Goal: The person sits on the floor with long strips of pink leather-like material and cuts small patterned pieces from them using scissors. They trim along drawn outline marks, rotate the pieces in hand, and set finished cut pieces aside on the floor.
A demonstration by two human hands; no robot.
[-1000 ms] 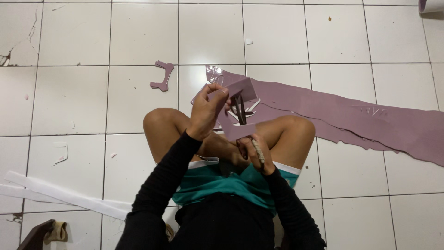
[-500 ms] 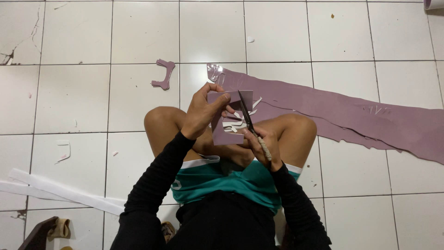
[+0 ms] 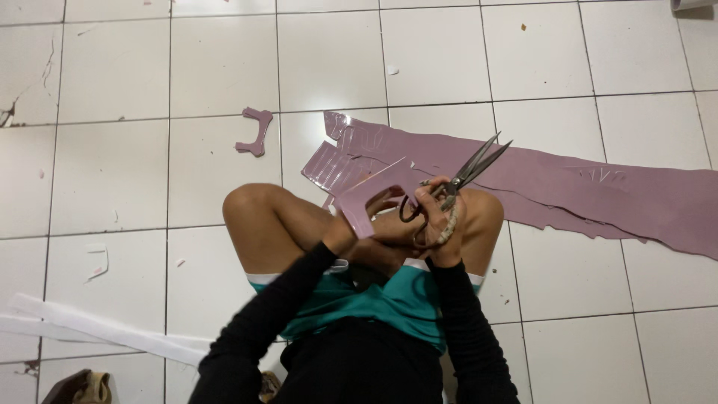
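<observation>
One long mauve sheet (image 3: 568,191) lies across the white tiled floor (image 3: 112,172), running from the knees off to the right edge; its near end is already ragged with notches, most of its length uncut. White strip (image 3: 97,329) lies lower left on the tiles. Left hand (image 3: 374,217) has its grip closed on a small mauve cut panel (image 3: 370,198), raised over the lap. Right hand (image 3: 437,217) has its grip clamped through the handles of large scissors (image 3: 464,176), blades nearly together, tips pointing up and right, clear of the panel. One finished mauve cut-out (image 3: 254,132) sits apart on the floor, upper left. Judged: cutting partway along. No packages, labels or signs visible.
</observation>
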